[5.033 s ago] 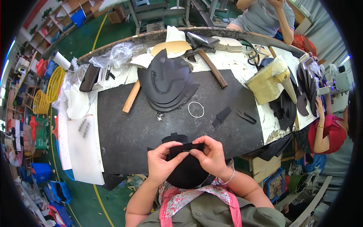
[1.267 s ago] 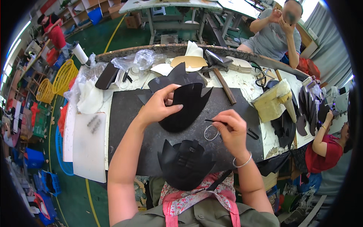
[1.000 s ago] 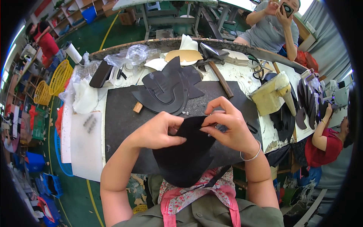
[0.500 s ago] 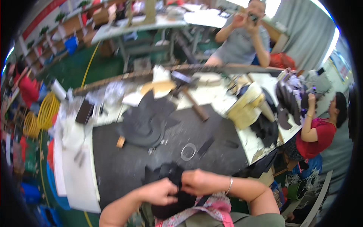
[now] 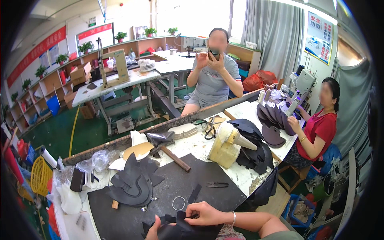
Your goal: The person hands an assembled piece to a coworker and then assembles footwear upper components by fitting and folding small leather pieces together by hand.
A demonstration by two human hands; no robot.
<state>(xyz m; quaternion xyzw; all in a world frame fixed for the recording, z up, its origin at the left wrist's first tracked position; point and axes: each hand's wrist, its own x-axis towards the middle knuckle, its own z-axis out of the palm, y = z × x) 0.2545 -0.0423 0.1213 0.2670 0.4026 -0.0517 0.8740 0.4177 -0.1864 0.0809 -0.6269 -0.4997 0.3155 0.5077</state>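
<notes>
At the near edge of the dark work mat (image 5: 224, 196), my right hand (image 5: 203, 214) pinches the upper edge of a black piece of flexible material (image 5: 182, 229). My left hand (image 5: 152, 231) grips its left side, thumb raised along the edge, the other fingers mostly hidden. Just beyond my right hand lie a thin clear ring (image 5: 179, 203) and a narrow black strip (image 5: 195, 193). Small thread snips (image 5: 217, 185) rest farther right. Left of these are overlapping black cut pieces (image 5: 132, 182), with a small wooden block (image 5: 115, 204) beside them.
A hammer (image 5: 176, 158) lies across the mat's far edge. Right of it stand a yellowish block-shaped stand (image 5: 225, 146), scissors (image 5: 210, 129) and more black pieces (image 5: 256, 154). One person (image 5: 216, 72) sits across the table; another (image 5: 316, 128) works at a sewing machine (image 5: 306, 80).
The view has tilted up and swung right, so the table sits lower. My hands have moved apart; the right still pinches the black piece, while the left has shifted to its left side.
</notes>
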